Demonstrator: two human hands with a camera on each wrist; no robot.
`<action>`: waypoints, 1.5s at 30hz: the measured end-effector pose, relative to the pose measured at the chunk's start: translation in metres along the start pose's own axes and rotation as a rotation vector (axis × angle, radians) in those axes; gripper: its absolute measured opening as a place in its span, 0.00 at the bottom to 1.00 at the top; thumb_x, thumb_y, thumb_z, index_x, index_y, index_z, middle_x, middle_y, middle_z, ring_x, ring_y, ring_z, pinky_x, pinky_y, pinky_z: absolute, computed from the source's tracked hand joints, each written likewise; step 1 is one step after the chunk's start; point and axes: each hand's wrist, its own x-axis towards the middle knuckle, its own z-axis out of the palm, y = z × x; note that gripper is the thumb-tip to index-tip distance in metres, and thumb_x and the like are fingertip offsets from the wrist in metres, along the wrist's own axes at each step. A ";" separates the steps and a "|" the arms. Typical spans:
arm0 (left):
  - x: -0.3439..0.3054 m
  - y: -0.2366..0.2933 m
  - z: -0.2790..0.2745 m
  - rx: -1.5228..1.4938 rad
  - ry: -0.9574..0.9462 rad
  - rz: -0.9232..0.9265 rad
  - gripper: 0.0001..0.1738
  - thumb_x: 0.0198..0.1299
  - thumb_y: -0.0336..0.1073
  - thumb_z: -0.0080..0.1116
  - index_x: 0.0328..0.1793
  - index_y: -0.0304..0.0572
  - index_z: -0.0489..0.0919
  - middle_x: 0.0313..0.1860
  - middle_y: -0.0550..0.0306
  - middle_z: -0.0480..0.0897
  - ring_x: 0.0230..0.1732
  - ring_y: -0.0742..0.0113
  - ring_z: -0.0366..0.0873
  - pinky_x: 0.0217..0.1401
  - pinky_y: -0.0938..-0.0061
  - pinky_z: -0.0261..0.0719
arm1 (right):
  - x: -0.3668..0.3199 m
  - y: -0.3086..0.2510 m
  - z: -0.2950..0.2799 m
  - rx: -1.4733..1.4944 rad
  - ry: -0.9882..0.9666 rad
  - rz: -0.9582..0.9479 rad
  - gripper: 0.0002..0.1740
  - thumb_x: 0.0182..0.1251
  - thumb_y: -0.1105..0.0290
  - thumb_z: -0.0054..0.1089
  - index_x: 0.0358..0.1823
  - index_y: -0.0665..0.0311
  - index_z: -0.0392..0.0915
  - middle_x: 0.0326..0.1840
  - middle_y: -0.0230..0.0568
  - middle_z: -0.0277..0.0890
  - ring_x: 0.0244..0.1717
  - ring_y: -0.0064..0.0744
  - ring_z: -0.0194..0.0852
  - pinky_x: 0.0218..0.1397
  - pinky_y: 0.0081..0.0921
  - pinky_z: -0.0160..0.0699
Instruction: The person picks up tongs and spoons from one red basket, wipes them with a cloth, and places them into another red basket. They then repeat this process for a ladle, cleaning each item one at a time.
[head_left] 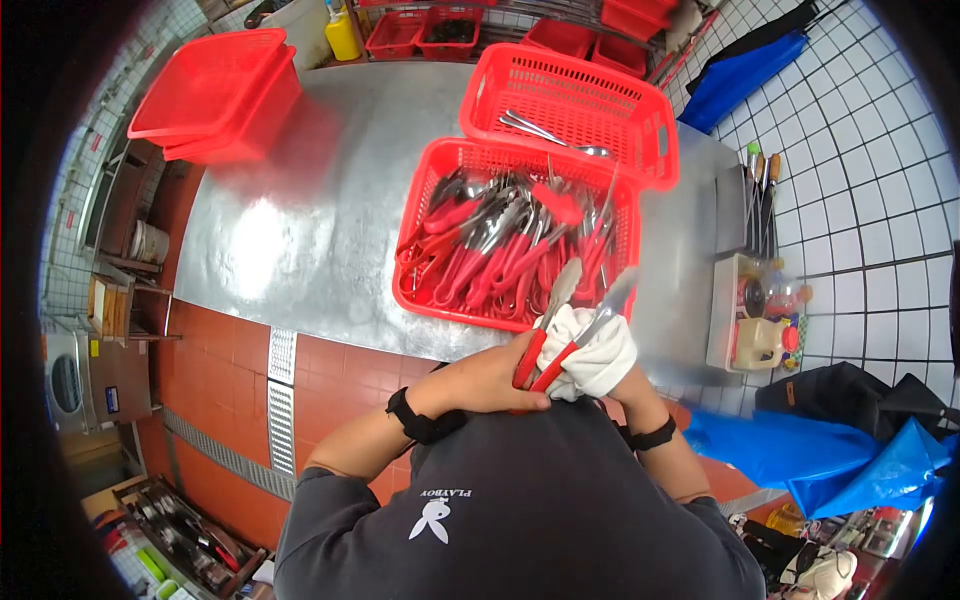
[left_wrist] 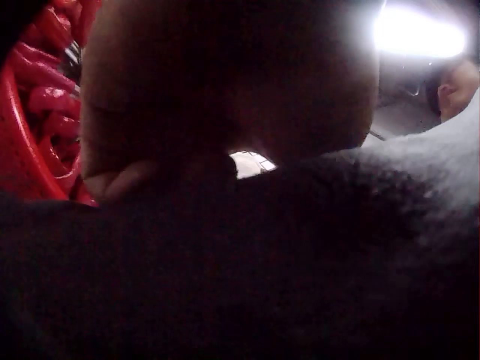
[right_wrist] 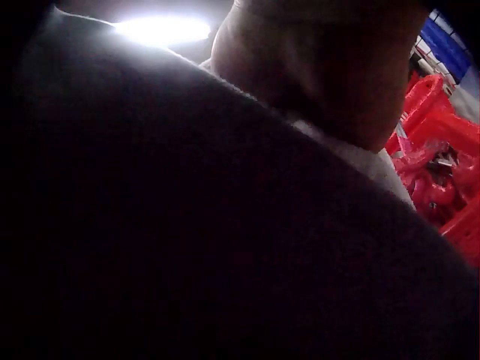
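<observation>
In the head view my left hand [head_left: 497, 378] grips a pair of tongs [head_left: 577, 353] by its red handles, the two metal arms spread apart and pointing forward. My right hand [head_left: 632, 388] holds a bunched white cloth [head_left: 603, 362] against the tongs; its fingers are mostly hidden behind the cloth. Just ahead, a red basket [head_left: 408, 285] is filled with many red-handled tongs and other metal utensils. In both wrist views, dark shirt fabric covers most of the picture, with part of the left hand [left_wrist: 217, 82] and right hand [right_wrist: 322, 67] above it.
Behind the full basket, another red basket [head_left: 575, 85] holds a few metal utensils. Stacked red baskets [head_left: 215, 95] stand at the left of the steel table [head_left: 340, 200]. At right are bottles in a white bin [head_left: 735, 300] and a blue sheet [head_left: 780, 450] by the tiled wall.
</observation>
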 end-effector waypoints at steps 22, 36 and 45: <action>-0.003 -0.007 0.005 0.271 0.125 -0.123 0.38 0.46 0.38 0.65 0.63 0.33 0.62 0.39 0.29 0.81 0.44 0.32 0.80 0.48 0.49 0.76 | 0.007 -0.002 -0.036 0.892 0.670 0.036 0.18 0.78 0.61 0.52 0.62 0.61 0.72 0.58 0.35 0.76 0.58 0.30 0.78 0.59 0.32 0.82; 0.015 0.023 -0.003 0.325 -0.161 -0.183 0.36 0.45 0.36 0.62 0.63 0.35 0.65 0.36 0.34 0.80 0.41 0.35 0.80 0.44 0.53 0.75 | -0.013 0.053 -0.040 0.501 0.342 -0.066 0.09 0.65 0.72 0.66 0.44 0.64 0.78 0.39 0.37 0.80 0.38 0.26 0.82 0.42 0.28 0.86; 0.025 0.023 0.008 0.334 -0.182 -0.116 0.40 0.43 0.36 0.62 0.66 0.33 0.64 0.37 0.33 0.80 0.42 0.36 0.79 0.44 0.53 0.75 | -0.023 0.046 -0.002 0.663 0.124 -0.025 0.09 0.65 0.72 0.67 0.43 0.63 0.78 0.43 0.32 0.78 0.44 0.20 0.76 0.45 0.23 0.79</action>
